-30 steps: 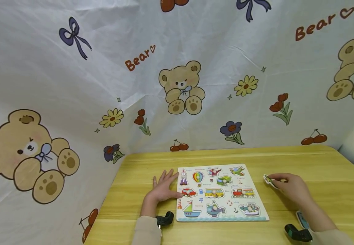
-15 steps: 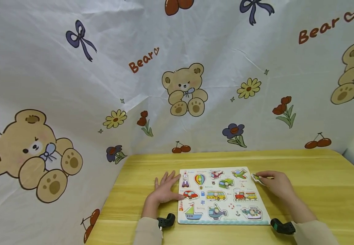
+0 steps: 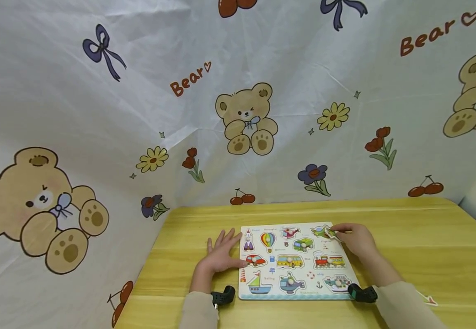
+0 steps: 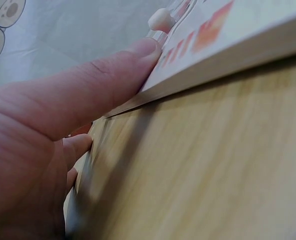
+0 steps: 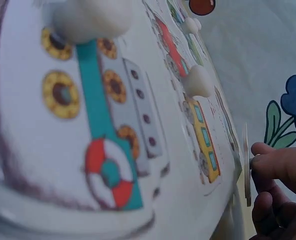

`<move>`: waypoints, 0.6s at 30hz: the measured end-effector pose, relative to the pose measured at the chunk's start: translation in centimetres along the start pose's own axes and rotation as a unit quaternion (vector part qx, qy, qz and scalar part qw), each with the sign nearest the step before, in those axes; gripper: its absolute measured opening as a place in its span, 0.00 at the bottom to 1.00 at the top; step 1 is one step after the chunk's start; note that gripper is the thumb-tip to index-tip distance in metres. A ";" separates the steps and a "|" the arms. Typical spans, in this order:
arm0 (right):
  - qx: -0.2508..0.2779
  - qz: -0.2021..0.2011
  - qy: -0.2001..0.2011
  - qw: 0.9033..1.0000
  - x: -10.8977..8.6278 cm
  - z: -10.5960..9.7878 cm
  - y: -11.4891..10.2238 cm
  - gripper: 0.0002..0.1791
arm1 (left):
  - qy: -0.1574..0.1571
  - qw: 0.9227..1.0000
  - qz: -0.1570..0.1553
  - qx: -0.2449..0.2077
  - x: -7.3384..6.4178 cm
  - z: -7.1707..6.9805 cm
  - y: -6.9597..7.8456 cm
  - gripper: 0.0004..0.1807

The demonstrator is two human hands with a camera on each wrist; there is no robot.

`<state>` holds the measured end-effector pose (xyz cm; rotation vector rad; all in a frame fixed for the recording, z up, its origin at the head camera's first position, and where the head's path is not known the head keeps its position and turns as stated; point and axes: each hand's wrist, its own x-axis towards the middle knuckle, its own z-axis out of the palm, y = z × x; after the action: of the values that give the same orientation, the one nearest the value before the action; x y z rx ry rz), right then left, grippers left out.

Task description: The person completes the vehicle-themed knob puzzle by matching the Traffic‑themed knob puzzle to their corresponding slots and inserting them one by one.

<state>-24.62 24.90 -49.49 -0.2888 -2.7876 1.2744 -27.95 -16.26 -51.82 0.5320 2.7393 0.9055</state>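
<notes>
A white peg puzzle board printed with vehicles lies flat on the table. My left hand rests at its left edge with fingers spread. In the left wrist view, the thumb touches the board's corner area. My right hand is at the upper right corner, pinching a small flat puzzle piece over the printed green plane. The right wrist view shows that puzzle piece edge-on, held from its back by thumb and finger; its picture is turned away.
A loose puzzle piece lies on the wooden table, partly hidden by the right sleeve. Other pieces with white knobs sit in the board, among them a ship and a train. A bear-print cloth hangs behind the table.
My right hand has moved left with the puzzle piece, from beside the board to over its upper right corner. The left hand stays in place. The head view has shifted slightly.
</notes>
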 end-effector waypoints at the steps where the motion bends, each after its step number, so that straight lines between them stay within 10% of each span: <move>1: -0.003 -0.002 -0.001 1.000 0.1 0.1 -0.1 0.14 | 0.000 1.000 0.000 0.000 0.0 0.0 0.0 0.52; 18: -0.051 -0.048 -0.010 0.998 1.4 2.4 -1.6 0.12 | -0.001 1.000 -0.001 -0.005 0.1 0.0 0.2 0.51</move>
<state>-26.54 22.34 -49.91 -0.1472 -2.8497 1.1241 -27.96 -16.11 -51.70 0.5287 2.7326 0.9172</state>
